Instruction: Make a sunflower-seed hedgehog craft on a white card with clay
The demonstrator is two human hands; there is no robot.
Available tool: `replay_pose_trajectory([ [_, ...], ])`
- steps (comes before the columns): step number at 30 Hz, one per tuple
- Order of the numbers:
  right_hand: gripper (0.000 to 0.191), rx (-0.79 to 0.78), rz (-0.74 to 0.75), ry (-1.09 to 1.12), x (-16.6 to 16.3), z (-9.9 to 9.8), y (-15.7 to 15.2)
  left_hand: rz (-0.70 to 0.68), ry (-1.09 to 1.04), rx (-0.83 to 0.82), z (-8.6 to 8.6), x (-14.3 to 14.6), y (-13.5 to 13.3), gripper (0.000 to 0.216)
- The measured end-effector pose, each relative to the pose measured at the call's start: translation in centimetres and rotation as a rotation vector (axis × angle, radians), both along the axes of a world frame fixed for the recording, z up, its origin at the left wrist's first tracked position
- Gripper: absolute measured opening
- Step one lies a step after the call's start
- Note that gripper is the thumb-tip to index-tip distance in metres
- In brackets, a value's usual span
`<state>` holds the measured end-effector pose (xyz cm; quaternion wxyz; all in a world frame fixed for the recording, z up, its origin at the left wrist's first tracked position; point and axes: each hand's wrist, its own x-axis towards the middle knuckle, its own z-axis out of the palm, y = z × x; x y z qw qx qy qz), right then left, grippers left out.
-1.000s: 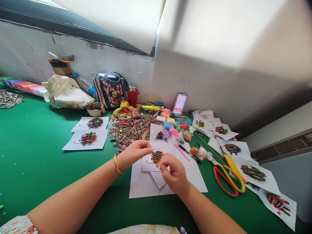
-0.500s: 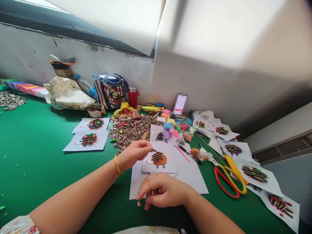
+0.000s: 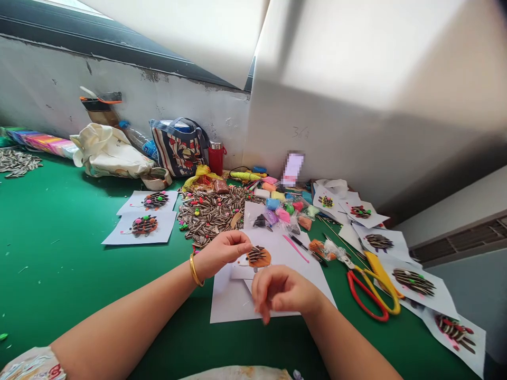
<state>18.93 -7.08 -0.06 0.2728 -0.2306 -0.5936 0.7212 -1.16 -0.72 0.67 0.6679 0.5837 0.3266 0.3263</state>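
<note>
Left hand (image 3: 225,254): here it is at the hedgehog's 9 o'clock, grip pinched, thumb against forefinger; whether anything sits between them, I can't tell.
Right hand (image 3: 287,291): hovering at 5 o'clock, fingers loosely curled and blurred; can't tell whether that grip is holding anything.
Orange hedgehog (image 3: 263,259): right there between the hands, dark spines across its back; it looks like soft clay, so a careless press would probably dent it.
White card (image 3: 239,273): under the hedgehog, thin and light, likely to skid on the sheet (image 3: 226,307) beneath; best pinned flat by a bare edge at 8 o'clock.
Seed pile (image 3: 212,212): up at 10 o'clock, each seed light, stiff, probably slick (fiddly little customers); pinch one across its middle.
Out of sight: the right hand masks the card's 5 o'clock corner, fingertips crowd the snout, and both forearms run off the frame.
</note>
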Motion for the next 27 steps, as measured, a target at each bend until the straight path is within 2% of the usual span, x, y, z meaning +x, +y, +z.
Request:
replay_pose_trajectory([
  [1,0.038,-0.028,0.104,-0.028,0.0,0.1,-0.1,0.007,-0.007,-0.003,-0.1,0.0,0.0,0.036],
  [3,0.035,-0.066,0.145,-0.094,0.1,0.2,0.0,0.015,-0.004,0.002,-0.1,0.1,0.0,0.035],
  [7,0.030,-0.121,-0.040,-0.113,0.3,-0.4,0.8,-0.007,0.031,0.060,-0.2,0.4,-0.4,0.031],
  [13,0.047,-0.175,-0.106,-0.066,0.5,-1.8,1.4,-0.043,0.172,0.239,-0.2,1.0,-1.2,0.027],
  [17,0.048,-0.166,-0.183,-0.086,0.3,-1.7,1.3,-0.026,0.181,0.300,0.0,0.9,-1.3,0.029],
  [21,0.045,-0.149,-0.374,-0.008,0.1,-1.3,1.4,-0.041,0.230,0.366,-0.3,0.9,-1.5,0.038],
  [24,0.047,-0.144,-0.480,0.021,-0.1,-1.3,1.5,-0.074,0.372,0.515,-0.7,1.1,-1.9,0.041],
  [27,0.046,-0.133,-0.505,0.040,-0.2,-1.4,1.7,-0.086,0.454,0.658,-0.8,1.5,-2.3,0.028],
])
